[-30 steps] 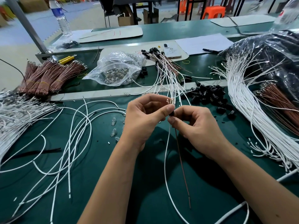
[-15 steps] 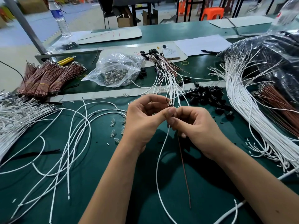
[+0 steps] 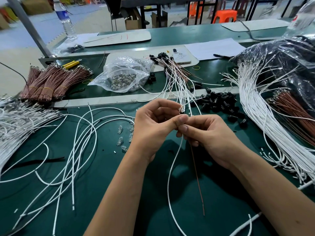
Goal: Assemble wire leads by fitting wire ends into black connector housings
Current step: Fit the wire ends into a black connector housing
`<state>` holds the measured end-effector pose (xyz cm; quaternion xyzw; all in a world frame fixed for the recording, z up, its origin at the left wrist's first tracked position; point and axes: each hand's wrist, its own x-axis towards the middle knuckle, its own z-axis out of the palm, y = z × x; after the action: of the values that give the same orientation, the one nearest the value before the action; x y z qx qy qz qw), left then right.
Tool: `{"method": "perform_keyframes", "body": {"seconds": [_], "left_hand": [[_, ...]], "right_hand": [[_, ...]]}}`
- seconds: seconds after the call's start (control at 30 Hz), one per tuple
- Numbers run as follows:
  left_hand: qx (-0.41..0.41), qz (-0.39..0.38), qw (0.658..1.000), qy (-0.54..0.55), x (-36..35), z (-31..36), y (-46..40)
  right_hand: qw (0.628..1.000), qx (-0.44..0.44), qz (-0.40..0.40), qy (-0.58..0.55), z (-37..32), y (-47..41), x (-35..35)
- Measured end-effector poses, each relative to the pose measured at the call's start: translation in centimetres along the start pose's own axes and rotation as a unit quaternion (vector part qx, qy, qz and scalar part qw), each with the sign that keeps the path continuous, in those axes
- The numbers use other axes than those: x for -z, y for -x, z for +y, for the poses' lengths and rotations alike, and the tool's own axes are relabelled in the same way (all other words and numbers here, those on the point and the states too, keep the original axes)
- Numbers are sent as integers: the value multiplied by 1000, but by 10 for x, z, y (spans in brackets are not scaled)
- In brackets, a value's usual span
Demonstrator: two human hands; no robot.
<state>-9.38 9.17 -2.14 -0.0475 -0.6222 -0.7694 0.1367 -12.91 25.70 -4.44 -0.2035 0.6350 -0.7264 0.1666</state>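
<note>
A small black plastic connector housing (image 3: 182,111) is sitting between the two hands, above the middle of the green tabletop (image 3: 105,167). The left hand (image 3: 153,128) is pinching it with curled fingers (image 3: 181,118), the thumb tip pressing from the near side. The right hand (image 3: 211,138) is touching the left thumb, and its curled fingers (image 3: 185,128) are pinching the wires just below the housing. A long thin white wire (image 3: 170,171) and a thin brown wire (image 3: 197,181) are hanging down from the housing toward the near edge of the tabletop. Just beyond the housing, to its right, a heap of loose black housings (image 3: 219,103) is lying. Behind the housing, a fan of finished white and brown leads (image 3: 177,79) is spreading. Further left of that, a clear plastic bag of small metal parts (image 3: 122,74) is resting. Left of the housing, loose white wires (image 3: 76,142) are curving over the tabletop, with small clear glass bulbs (image 3: 120,140) near the left hand.
</note>
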Motion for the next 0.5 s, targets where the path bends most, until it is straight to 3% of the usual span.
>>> {"method": "perform_keyframes", "body": {"seconds": [0.5], "left_hand": [[-13, -26, 999, -21, -2, -4, 1]], "right_hand": [[1000, 2, 24, 0, -1, 2, 0]]}}
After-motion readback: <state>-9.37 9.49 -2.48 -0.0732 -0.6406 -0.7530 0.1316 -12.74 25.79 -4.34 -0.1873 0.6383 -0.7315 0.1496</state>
